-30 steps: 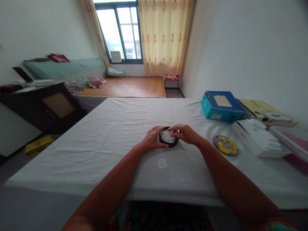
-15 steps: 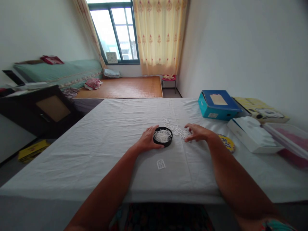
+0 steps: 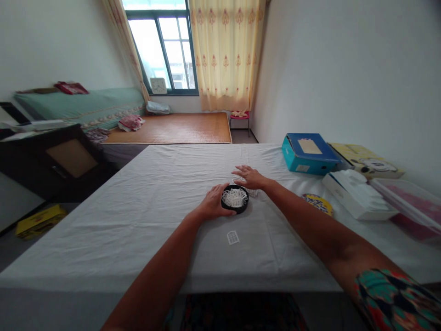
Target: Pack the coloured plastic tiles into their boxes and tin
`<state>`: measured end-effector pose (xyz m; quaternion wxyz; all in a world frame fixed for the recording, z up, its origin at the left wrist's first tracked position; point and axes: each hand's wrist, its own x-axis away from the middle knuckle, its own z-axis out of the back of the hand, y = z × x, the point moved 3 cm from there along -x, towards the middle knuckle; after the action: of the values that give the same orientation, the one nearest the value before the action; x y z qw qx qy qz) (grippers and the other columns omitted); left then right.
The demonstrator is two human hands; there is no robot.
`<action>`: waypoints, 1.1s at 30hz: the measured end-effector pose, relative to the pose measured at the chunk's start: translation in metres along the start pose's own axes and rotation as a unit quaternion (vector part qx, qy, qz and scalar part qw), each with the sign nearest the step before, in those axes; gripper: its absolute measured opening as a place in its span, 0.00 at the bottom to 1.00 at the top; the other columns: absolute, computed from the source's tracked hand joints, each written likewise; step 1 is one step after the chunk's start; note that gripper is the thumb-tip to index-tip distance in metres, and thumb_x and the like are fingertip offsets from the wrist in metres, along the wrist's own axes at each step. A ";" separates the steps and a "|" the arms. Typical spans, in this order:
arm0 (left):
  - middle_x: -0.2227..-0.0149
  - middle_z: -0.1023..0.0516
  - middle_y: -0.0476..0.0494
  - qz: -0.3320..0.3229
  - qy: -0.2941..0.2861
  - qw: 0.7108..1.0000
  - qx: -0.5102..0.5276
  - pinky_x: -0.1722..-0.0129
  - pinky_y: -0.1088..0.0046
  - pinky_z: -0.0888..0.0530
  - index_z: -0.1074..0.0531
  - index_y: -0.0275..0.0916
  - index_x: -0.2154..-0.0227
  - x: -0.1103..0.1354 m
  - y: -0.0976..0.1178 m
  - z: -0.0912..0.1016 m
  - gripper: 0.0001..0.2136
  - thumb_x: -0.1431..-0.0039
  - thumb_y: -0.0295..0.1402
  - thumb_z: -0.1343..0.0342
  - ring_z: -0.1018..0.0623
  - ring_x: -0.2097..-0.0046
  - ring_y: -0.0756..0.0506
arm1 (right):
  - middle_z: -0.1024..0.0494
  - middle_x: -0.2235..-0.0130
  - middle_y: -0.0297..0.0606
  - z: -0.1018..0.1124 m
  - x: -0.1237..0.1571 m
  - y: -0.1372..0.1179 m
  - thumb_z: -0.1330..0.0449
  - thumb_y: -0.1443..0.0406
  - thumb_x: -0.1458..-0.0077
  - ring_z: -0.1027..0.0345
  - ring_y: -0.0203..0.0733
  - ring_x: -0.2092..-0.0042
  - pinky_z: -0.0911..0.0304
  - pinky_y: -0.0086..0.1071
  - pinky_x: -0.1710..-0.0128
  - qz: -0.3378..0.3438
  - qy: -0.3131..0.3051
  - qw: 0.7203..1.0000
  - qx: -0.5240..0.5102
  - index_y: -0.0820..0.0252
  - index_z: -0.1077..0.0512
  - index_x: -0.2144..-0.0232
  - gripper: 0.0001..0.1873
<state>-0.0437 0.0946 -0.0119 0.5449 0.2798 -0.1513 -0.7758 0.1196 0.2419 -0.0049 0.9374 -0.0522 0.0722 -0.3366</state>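
A small round black dish (image 3: pixel 244 207) full of little white lattice pieces (image 3: pixel 234 197) sits mid-table on the white cloth (image 3: pixel 144 207). My left hand (image 3: pixel 212 205) curls against the dish's left rim, holding it. My right hand (image 3: pixel 250 177) lies spread, palm down, just behind the dish, over a few loose white pieces that it mostly hides. One single white lattice piece (image 3: pixel 233 237) lies alone on the cloth in front of the dish.
At the right stand a blue box (image 3: pixel 308 154), a yellow cartoon box (image 3: pixel 365 161), a white box (image 3: pixel 358 195), a pink-lidded clear container (image 3: pixel 406 202) and a round yellow lid (image 3: pixel 319 203). A dark cabinet (image 3: pixel 51 161) and beds lie beyond the left edge.
My right hand went from the dish out to the right over scattered pieces, then swept back left to just behind the dish. My left hand stayed on the rim.
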 end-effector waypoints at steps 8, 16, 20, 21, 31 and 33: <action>0.38 0.38 0.34 -0.016 -0.027 0.999 0.011 0.37 0.52 0.42 0.46 0.39 0.36 0.004 0.004 -0.004 0.52 0.65 0.50 0.31 0.39 0.36 0.33 | 0.38 0.36 0.40 -0.022 0.038 0.007 0.44 0.58 0.41 0.46 0.51 0.37 0.47 0.47 0.41 0.065 0.016 0.998 0.016 0.48 0.35 0.40 0.26; 0.39 0.37 0.32 -0.027 -0.017 0.999 0.006 0.37 0.52 0.41 0.45 0.37 0.37 0.001 0.006 -0.005 0.50 0.63 0.49 0.31 0.38 0.38 0.33 | 0.25 0.59 0.40 -0.015 0.067 -0.005 0.39 0.60 0.46 0.35 0.45 0.53 0.39 0.33 0.56 -0.025 0.119 0.993 -0.011 0.56 0.26 0.62 0.10; 0.39 0.37 0.32 -0.026 -0.013 1.000 0.005 0.37 0.53 0.41 0.46 0.37 0.37 0.002 0.005 -0.005 0.50 0.63 0.49 0.31 0.38 0.37 0.33 | 0.26 0.60 0.39 -0.013 0.068 -0.008 0.38 0.59 0.49 0.33 0.44 0.56 0.39 0.31 0.61 -0.065 0.125 0.990 0.009 0.56 0.27 0.63 0.10; 0.38 0.37 0.33 -0.024 -0.013 1.000 0.003 0.37 0.53 0.42 0.46 0.38 0.37 0.002 0.005 -0.005 0.50 0.62 0.49 0.31 0.38 0.37 0.33 | 0.26 0.60 0.39 -0.013 0.069 -0.008 0.39 0.59 0.49 0.32 0.44 0.57 0.39 0.31 0.61 -0.070 0.129 0.989 0.012 0.56 0.27 0.63 0.11; 0.37 0.40 0.31 -0.006 -0.017 1.000 0.005 0.36 0.54 0.43 0.49 0.36 0.35 0.000 0.008 -0.006 0.52 0.62 0.49 0.31 0.40 0.36 0.33 | 0.23 0.69 0.35 0.003 0.074 0.028 0.40 0.62 0.55 0.30 0.43 0.66 0.39 0.32 0.63 -0.143 0.220 0.957 -0.123 0.57 0.30 0.68 0.09; 0.36 0.41 0.31 -0.002 -0.022 1.000 0.003 0.36 0.53 0.43 0.50 0.36 0.35 -0.002 0.010 -0.008 0.53 0.62 0.50 0.32 0.41 0.35 0.32 | 0.24 0.71 0.33 0.013 0.074 0.024 0.41 0.60 0.55 0.31 0.41 0.68 0.39 0.31 0.65 -0.161 0.265 0.929 -0.204 0.57 0.31 0.70 0.08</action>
<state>-0.0306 0.0931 -0.0125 0.5394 0.2649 -0.1650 -0.7821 0.1935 0.2138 -0.0032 0.7868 -0.1619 0.3753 -0.4625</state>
